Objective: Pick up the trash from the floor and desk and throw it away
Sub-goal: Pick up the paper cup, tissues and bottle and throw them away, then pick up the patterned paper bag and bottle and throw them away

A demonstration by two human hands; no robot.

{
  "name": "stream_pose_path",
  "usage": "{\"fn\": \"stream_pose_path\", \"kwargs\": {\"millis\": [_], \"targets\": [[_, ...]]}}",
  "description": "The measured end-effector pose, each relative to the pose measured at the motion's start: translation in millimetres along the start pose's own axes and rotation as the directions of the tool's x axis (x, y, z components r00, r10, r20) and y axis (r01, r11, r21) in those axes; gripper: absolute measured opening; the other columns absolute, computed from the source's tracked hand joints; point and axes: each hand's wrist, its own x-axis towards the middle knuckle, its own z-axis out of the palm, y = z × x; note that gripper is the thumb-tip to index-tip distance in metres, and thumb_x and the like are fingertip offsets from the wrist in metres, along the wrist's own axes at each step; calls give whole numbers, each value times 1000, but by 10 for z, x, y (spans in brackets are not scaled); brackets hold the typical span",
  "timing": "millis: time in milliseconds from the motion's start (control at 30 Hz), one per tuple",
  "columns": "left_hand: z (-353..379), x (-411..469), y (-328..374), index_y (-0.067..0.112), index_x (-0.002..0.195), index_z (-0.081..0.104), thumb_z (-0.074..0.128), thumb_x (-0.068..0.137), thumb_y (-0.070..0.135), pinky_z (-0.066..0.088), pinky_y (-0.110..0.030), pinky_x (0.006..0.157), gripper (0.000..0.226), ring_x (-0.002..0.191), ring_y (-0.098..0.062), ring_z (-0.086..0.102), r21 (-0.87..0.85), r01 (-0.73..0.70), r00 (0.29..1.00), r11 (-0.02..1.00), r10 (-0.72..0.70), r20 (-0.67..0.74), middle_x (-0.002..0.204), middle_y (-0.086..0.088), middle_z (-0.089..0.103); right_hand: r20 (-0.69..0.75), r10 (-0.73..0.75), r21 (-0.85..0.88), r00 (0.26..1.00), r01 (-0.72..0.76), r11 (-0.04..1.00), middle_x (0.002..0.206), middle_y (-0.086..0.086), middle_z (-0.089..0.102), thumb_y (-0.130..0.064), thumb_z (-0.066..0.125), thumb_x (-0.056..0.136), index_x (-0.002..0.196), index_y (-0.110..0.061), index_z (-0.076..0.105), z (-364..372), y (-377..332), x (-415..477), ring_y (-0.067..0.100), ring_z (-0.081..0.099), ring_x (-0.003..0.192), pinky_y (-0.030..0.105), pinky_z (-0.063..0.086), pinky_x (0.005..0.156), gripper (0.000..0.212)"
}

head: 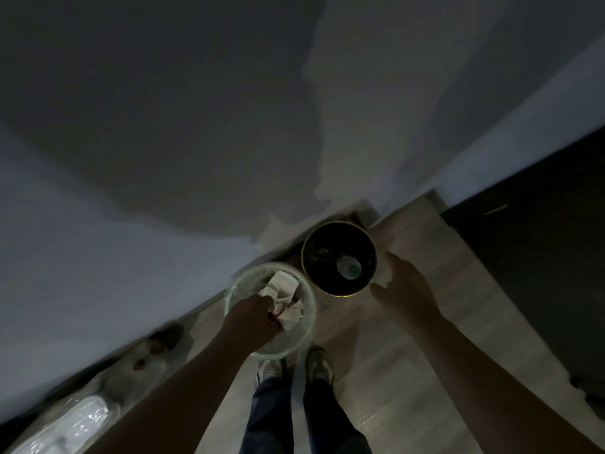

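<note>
Judging by crumpled paper [281, 286] in the bin [229, 296], disposal is advanced. A red bit [275, 317] is pinched by the left hand [250, 314], a white scrap [385, 275] by the right hand [404, 286]

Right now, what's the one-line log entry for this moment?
left hand over pale bin, grip unclear | right hand holds white paper beside black bin | paper not yet dropped
</note>
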Motion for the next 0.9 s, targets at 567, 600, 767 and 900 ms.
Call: {"fn": "stream_pose_path", "kwargs": {"millis": [567,600,767,900], "targets": [[-871,-1515,649,22,130,49,56,88,39,39,-29,95,45,118,-18,51,68,2,981,998,11,-196,129,0,53,149,-414,-225,898,438,870,112,-1,62,-30,62,86,121,-20,57,-844,-563,-1134,16,59,102,23,42,75,36],[-934,-1634,644,23,129,49,57,88,40,41,-30,95,45,117,-19,52,55,11,976,998,1,-219,128,0,53,172,-454,-241,874,484,841,113,-1,61,-30,62,87,122,-20,56,-896,-669,-1206,16,59,102,24,42,77,36],[-1284,-2312,391,20,126,50,57,88,40,46,-32,92,44,108,-21,55,0,63,930,998,-59,-363,122,-3,55,245,-635,-307,733,680,667,115,0,60,-29,61,88,120,-19,54,-1075,-1363,-1610,18,56,105,25,42,82,34],[-1395,-3052,-116,19,129,49,56,89,39,46,-31,90,45,106,-22,56,-68,164,857,984,-176,-484,122,-4,56,326,-749,-335,577,811,479,116,-1,57,-29,60,89,125,-19,52,-967,-2109,-2093,14,53,102,23,39,78,38]]}}
